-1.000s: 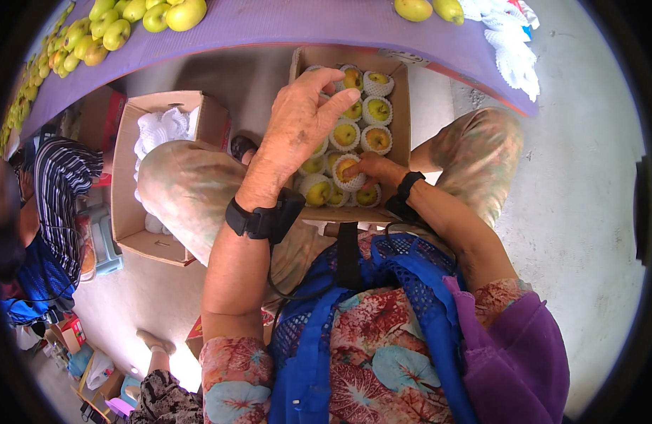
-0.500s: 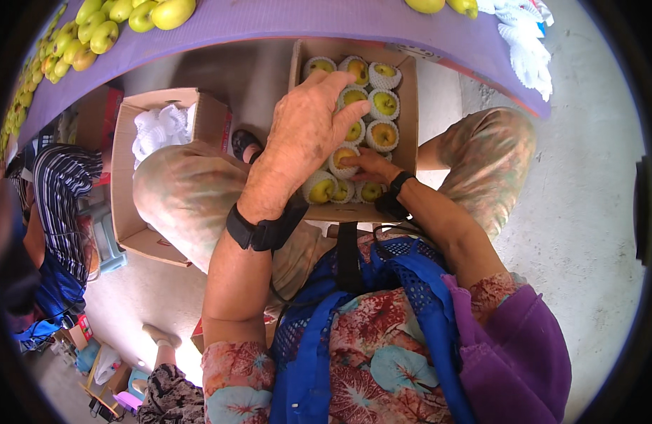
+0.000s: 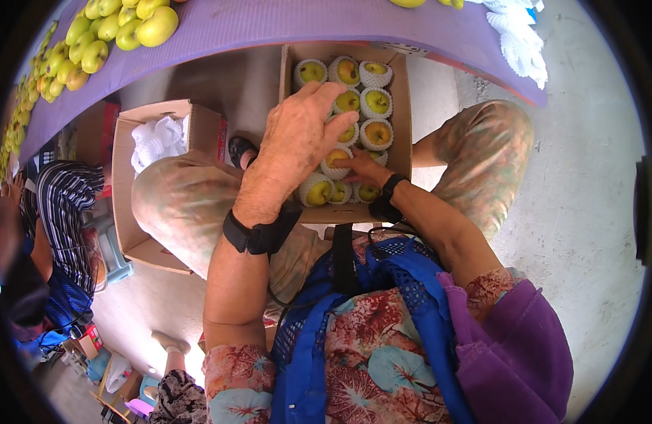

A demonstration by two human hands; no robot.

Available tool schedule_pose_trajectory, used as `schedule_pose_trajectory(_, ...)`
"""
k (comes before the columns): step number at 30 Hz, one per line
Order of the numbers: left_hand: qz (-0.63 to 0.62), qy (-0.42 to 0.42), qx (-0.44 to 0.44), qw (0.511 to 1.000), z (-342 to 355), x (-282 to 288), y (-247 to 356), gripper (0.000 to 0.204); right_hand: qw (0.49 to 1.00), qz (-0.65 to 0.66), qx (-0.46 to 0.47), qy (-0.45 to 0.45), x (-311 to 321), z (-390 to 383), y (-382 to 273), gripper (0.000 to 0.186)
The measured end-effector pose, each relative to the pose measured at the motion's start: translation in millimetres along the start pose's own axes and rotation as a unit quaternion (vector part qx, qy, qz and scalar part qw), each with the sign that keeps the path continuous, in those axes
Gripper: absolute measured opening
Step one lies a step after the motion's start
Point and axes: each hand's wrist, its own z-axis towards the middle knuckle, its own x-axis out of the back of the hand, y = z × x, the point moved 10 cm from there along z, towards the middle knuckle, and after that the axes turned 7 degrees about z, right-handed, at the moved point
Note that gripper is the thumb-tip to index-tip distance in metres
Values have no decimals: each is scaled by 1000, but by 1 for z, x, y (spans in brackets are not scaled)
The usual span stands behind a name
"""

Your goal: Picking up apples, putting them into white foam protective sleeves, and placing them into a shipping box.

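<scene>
An open cardboard box (image 3: pixel 405 141) between my knees holds several yellow-green apples, each in a white foam net sleeve. Over the box's left column hovers my left hand (image 3: pixel 295 134), open, thumb apart from the fingers, hiding some apples below it. My right hand (image 3: pixel 366 167) reaches in from the right edge, its fingertips closed against a reddish-yellow apple (image 3: pixel 336 162) in its sleeve. Just below lies a green apple (image 3: pixel 316 189) near the box's front left corner. Farther back, another apple (image 3: pixel 376 103) sits stem up.
A purple-covered table (image 3: pixel 269 22) spans the far side, with a pile of loose apples (image 3: pixel 94 56) at left and white foam nets (image 3: pixel 518 46) at right. Left of my knee stands a second cardboard box (image 3: pixel 153 245) holding foam nets. Another person's striped leg (image 3: pixel 61 205) is beyond it.
The view has shifted slightly, so the box and table appear a little farther left and lower. Both my hands keep nearly the same places over the box.
</scene>
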Motion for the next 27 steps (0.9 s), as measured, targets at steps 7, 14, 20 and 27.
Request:
schedule_pose_trajectory(7, 20, 0, -10, 1000, -1, 0, -1, 33, 995, -88, -6, 44, 8, -2, -1, 75)
schedule_pose_trajectory(14, 15, 1, 21, 1000, 0, 8, -11, 34, 991, -115, 3, 73, 20, 5, 0, 79)
schedule_pose_trajectory(20, 29, 21, 34, 999, -1, 19, -14, 35, 986, -143, 11, 91, 21, 2, -4, 82)
schedule_pose_trajectory(27, 32, 20, 29, 999, 1, 18, -17, 34, 981, -172, 33, 82, 17, 0, -14, 80)
